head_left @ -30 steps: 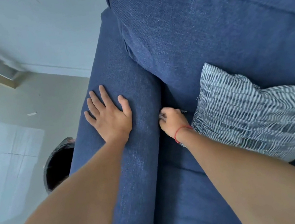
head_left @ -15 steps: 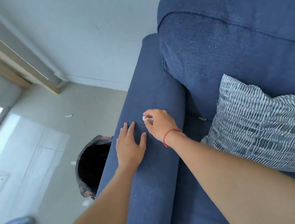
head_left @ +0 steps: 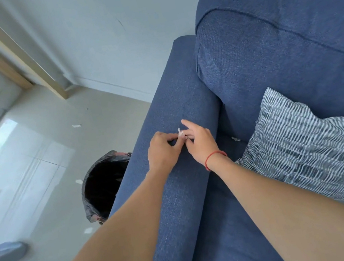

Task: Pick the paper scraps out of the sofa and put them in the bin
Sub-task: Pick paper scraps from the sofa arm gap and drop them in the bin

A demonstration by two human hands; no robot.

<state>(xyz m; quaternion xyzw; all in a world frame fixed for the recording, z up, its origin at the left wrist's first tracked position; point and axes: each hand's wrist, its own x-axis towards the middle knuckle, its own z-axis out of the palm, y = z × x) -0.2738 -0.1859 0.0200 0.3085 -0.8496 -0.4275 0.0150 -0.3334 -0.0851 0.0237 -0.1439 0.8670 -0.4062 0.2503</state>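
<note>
— Sofa first: blue, broad armrest running toward the wall, striped cushion leaning on the seat. What sits beside it?

— Bin, black-lined, on the floor just left of the armrest, mouth open and partly hidden behind the arm. Loose scraps lie on the floor near it.

— And the hands?

— Both meet over the top of the armrest. Left hand and right hand touch at the fingertips, each grip pinched together on one small white paper scrap held between them. Which hand bears it more, I cannot tell.

— So how should the step go?

— I'd judge it a handover: let the left hand, nearer the bin, take the scrap fully before the right lets go. Then carry it left over the armrest's edge and release low above the bin's mouth, since so light a piece could drift onto the floor.

— Anything left?

— Another white scrap lies in the crease beside the cushion.
</note>
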